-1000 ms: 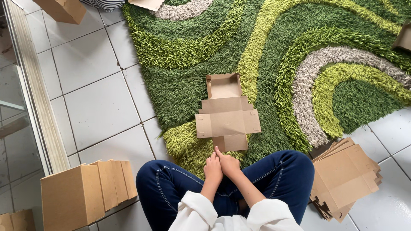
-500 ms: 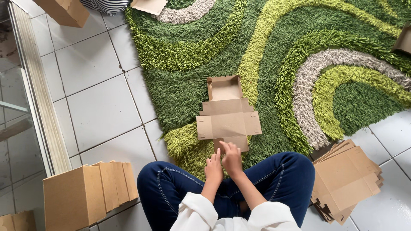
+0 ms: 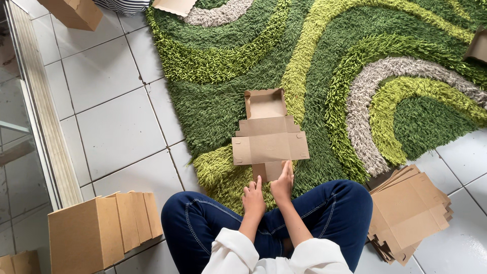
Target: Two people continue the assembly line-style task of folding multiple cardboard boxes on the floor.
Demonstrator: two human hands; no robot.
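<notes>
From the head camera, a person is sitting cross-legged on the floor, knees in blue jeans and white sleeves showing at the bottom of the picture. A partly unfolded cardboard box point(image 3: 269, 137) is lying flat on the green shaggy rug point(image 3: 223, 101), just ahead of the knees, with one end already folded up into a small open tray and the other flaps spread out.

The right hand point(image 3: 282, 183) is resting on the nearest flap of the cardboard box, its fingers point(image 3: 289, 170) lying loosely together and pressing on the flap's edge rather than gripping around it. The left hand point(image 3: 253, 198) is hovering just beside the right one, close to the flap but apparently not touching it, with its fingers slightly spread and holding nothing.

To the person's right, a stack of flat cardboard sheets point(image 3: 408, 215) is sitting on the white floor tiles point(image 3: 111, 127). To the left, a row of finished boxes point(image 3: 101, 231) is standing on the tiles. Another box point(image 3: 73, 11) is lying at the top left corner.
</notes>
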